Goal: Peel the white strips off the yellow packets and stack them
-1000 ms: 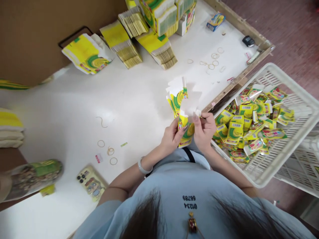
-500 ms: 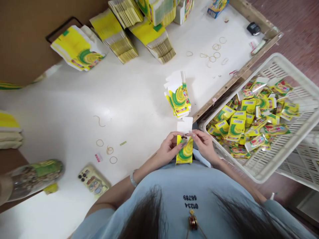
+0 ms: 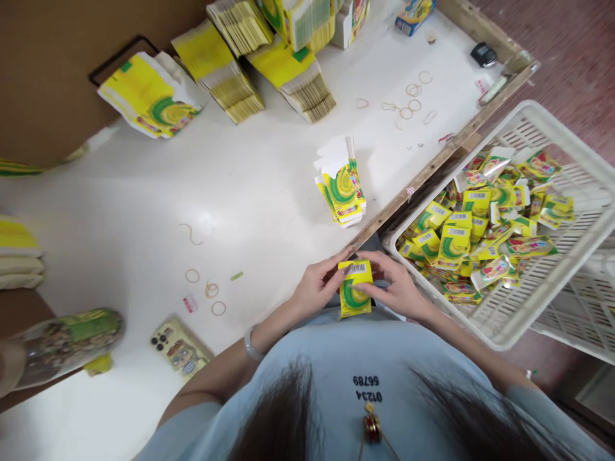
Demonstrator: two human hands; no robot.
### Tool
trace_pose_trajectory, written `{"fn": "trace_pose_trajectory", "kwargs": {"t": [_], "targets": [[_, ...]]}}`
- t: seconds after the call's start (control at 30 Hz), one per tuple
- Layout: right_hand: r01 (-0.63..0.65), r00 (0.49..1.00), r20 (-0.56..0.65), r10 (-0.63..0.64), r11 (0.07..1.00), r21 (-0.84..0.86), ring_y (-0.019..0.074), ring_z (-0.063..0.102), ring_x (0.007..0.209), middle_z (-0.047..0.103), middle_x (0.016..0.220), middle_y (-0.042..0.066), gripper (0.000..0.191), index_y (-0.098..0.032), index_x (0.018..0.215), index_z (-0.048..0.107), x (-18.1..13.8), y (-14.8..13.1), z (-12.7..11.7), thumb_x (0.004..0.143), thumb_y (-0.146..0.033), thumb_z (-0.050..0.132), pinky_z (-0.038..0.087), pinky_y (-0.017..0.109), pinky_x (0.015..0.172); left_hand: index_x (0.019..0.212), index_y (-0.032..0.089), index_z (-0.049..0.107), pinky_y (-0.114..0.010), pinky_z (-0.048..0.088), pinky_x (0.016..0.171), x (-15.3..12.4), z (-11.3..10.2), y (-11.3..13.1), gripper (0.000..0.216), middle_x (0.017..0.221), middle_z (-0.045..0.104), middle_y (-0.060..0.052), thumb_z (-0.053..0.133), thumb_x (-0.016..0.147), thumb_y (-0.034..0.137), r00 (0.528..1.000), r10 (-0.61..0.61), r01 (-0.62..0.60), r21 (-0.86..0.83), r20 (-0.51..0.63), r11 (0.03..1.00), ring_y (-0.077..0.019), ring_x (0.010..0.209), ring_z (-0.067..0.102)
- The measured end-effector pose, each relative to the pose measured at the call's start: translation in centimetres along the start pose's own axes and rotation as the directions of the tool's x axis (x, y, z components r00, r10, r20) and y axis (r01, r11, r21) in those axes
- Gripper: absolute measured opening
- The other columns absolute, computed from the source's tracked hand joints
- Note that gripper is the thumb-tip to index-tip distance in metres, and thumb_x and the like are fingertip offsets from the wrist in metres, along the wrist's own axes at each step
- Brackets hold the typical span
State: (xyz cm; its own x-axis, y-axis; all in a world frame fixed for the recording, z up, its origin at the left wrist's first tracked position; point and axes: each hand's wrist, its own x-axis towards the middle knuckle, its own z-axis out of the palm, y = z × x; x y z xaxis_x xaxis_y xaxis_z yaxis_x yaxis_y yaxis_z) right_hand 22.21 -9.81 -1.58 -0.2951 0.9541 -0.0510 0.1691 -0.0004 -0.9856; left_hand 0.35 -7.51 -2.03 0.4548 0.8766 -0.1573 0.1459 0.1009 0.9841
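Note:
A small yellow and green carton (image 3: 354, 296) is held close to my body at the table's near edge, its barcoded top flap folded down. My left hand (image 3: 319, 285) grips its left side and my right hand (image 3: 396, 288) grips its right side, fingers on the top flap. A short stack of flat yellow carton blanks (image 3: 342, 186) lies on the white table (image 3: 144, 211) just beyond my hands. To my right a white plastic basket (image 3: 542, 128) holds several folded yellow cartons (image 3: 473, 224).
Tall stacks of flat yellow blanks (image 3: 230, 57) lie at the far side by a brown cardboard wall (image 3: 48, 70). Rubber bands (image 3: 408, 105) are scattered on the table. A phone (image 3: 180, 349) and a clear bottle (image 3: 62, 342) lie at the near left.
The carton's white top flap, standing open before, is now folded down shut. Both hands have lowered the carton slightly toward my body.

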Motion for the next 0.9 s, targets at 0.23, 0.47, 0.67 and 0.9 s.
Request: {"fn": "trace_pose_trajectory", "kwargs": {"t": [0.23,0.47,0.67,0.9], "targets": [[-0.268,0.955,0.187,0.229,0.939,0.217,0.0164,0.076,0.088,0.075,0.108,0.004,0.043,-0.025,0.13,0.057,0.5,-1.3,-0.5,0.088,-0.022,0.068,0.065,0.03,0.077,0.145,0.038,0.059,-0.036,0.062,0.066,-0.2,0.1,0.0,0.049,0.114,0.078,-0.004,0.059,0.097,0.046,0.997,-0.056,0.058,-0.042,0.051,0.997,-0.0225,0.075,0.072],[-0.222,0.971,0.142,0.192,0.946,0.235,0.0183,0.075,0.098,0.072,0.123,0.008,0.046,-0.026,0.136,0.06,-0.4,-0.8,-0.2,0.091,-0.025,0.069,0.065,0.031,0.08,0.143,0.036,0.062,-0.045,0.061,0.098,0.1,0.2,0.2,0.044,0.134,0.072,-0.004,0.051,0.101,0.043,0.997,0.047,-0.05,0.056,0.057,0.997,-0.0276,0.114,0.073],[-0.255,0.962,0.185,0.199,0.895,0.367,0.0164,0.076,0.095,0.078,0.115,0.002,0.046,-0.03,0.14,0.062,-1.0,-0.3,0.4,0.095,-0.037,0.066,0.067,0.034,0.083,0.151,0.034,0.052,-0.04,0.061,0.091,-0.7,0.0,-0.6,0.051,0.131,0.073,-0.008,0.05,0.102,0.046,0.98,0.19,-0.2,0.206,0.067,0.958,-0.0266,0.108,0.074],[-0.116,0.875,-0.478,0.074,0.992,-0.059,0.0222,0.075,0.09,0.077,0.115,0.009,0.031,-0.027,0.116,0.075,-1.6,1.1,-5.7,0.096,-0.047,0.06,0.066,0.036,0.07,0.138,0.021,0.061,-0.048,0.045,0.106,9.5,-4.2,-0.1,0.055,0.123,0.063,-0.016,0.045,0.101,0.058,0.885,0.464,-0.32,0.664,-0.045,0.675,-0.0304,0.12,0.057]]}}
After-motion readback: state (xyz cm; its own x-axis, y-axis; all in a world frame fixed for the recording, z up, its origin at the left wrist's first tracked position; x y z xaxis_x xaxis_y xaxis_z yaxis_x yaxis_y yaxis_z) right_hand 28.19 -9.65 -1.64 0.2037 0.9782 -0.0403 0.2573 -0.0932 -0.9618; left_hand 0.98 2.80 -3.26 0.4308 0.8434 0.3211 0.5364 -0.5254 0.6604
